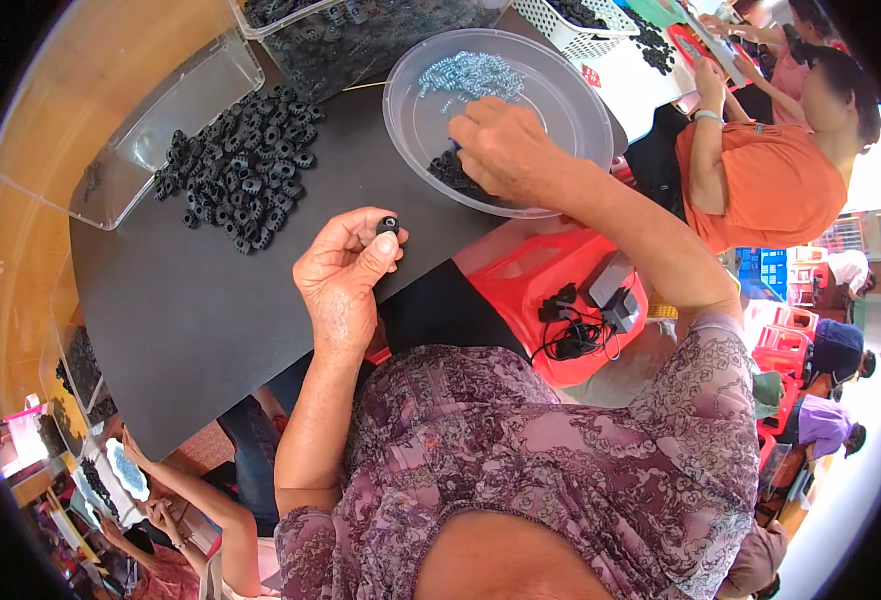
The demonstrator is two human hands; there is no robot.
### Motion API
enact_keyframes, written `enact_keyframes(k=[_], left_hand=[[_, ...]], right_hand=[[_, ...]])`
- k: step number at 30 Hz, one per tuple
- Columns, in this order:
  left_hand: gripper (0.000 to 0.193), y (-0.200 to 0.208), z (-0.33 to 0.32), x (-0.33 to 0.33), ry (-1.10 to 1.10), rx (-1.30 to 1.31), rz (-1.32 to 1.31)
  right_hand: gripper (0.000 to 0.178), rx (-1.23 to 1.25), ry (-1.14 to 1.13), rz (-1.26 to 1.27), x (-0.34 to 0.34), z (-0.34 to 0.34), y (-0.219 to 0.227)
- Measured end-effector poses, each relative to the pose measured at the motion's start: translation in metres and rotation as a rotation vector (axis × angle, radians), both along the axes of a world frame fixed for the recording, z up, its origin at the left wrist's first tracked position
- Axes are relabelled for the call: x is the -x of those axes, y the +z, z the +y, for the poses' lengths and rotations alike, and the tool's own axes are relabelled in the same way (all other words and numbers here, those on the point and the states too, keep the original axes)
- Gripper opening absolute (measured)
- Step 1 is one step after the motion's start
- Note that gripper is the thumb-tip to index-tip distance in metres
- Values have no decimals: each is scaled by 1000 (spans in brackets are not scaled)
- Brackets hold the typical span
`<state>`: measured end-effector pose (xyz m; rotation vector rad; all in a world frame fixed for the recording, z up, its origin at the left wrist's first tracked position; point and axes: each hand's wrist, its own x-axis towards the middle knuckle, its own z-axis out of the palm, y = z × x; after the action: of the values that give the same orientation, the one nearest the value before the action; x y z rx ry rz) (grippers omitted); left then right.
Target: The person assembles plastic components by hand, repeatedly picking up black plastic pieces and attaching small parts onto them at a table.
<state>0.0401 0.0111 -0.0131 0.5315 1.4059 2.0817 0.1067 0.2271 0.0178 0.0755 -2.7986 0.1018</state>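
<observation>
Your left hand has a black cap pinched mid-frame; springs sit in the bowl up top, just above your nearer right hand, can't tell what that's gripping tbh.

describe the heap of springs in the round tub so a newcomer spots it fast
At the right end of the dark table is a round translucent tub. At its far side lies the heap of springs, shiny pale blue and coiled, unlike the small black pieces nearer the person.
</observation>
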Motion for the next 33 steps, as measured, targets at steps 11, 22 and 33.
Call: enact_keyframes(k=[11,22,33], left_hand=[[17,-1,1,2,-21,-33,-16],[17,0,1,0,-14,-21,-2],[19,-1,1,1,-13,-32,-9]], right_hand=[[11,17,-21,-64,3,8,4],[12,-138,38,73,6,6,-7],[10,402,-108,-35,-4,13,16]])
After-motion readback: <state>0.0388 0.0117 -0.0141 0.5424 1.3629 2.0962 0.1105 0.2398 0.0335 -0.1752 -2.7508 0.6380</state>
